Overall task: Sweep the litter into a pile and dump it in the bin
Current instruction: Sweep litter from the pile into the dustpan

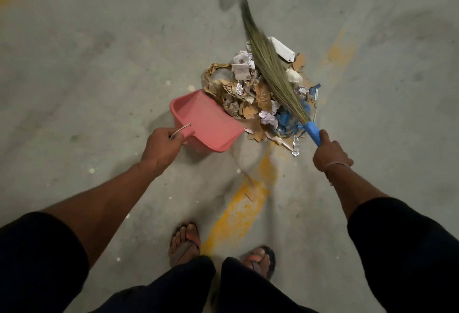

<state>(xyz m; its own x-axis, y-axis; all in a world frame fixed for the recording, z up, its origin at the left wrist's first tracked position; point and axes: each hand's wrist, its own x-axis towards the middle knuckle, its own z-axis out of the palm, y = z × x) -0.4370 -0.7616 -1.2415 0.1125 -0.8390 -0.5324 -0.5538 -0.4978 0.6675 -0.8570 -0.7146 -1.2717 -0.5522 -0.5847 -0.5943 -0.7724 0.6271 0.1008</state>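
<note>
While L fingers (162, 145) grip empty dustpan (207, 124), R fingers (330, 150) clamp broom (270, 64) over litter (250, 96).

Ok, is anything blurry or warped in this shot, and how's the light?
Head view: the broom bristles smear with motion blur toward their tip; the litter pile and pink dustpan stay fairly sharp; wide-angle distortion bows both arms outward; lighting is dim and even, corners darker, soft shadow under the dustpan, no glare.

**Grey concrete floor under the litter**

I see a bare concrete floor (99, 51) with a worn yellow painted line (238, 210) running from lower centre toward the upper right. A litter pile (258, 94) of torn cardboard and crumpled paper lies at centre, with a pink dustpan (206, 124) touching its left edge.
</note>
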